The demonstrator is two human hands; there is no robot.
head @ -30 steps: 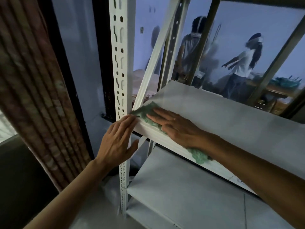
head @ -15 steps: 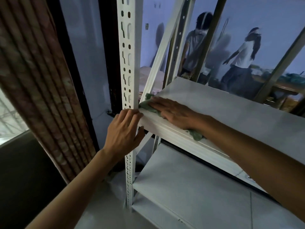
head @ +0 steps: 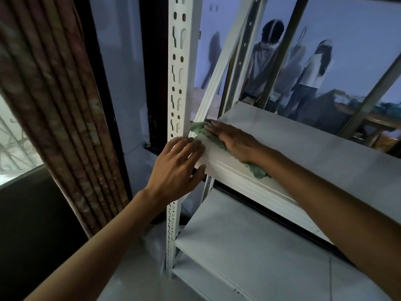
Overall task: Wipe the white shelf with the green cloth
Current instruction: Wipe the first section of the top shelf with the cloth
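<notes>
The white shelf (head: 303, 144) is a flat metal board held on slotted uprights. A green cloth (head: 198, 129) lies on its near left corner, one end at the upright and the other end hanging over the front lip. My right hand (head: 233, 141) lies flat on the cloth, fingers pointing left, pressing it onto the board. My left hand (head: 176, 168) grips the shelf's left front corner where it meets the white slotted upright (head: 179, 79), fingers on top and thumb under the lip.
A lower white shelf board (head: 249, 240) sits below. A diagonal white brace (head: 219, 74) rises from the corner. A patterned curtain (head: 54, 105) hangs at the left beside a dark window frame. Two people stand behind the rack.
My right hand has slid the cloth left, up against the upright and brace. My left hand has stayed gripping the corner. The view has shifted closer.
</notes>
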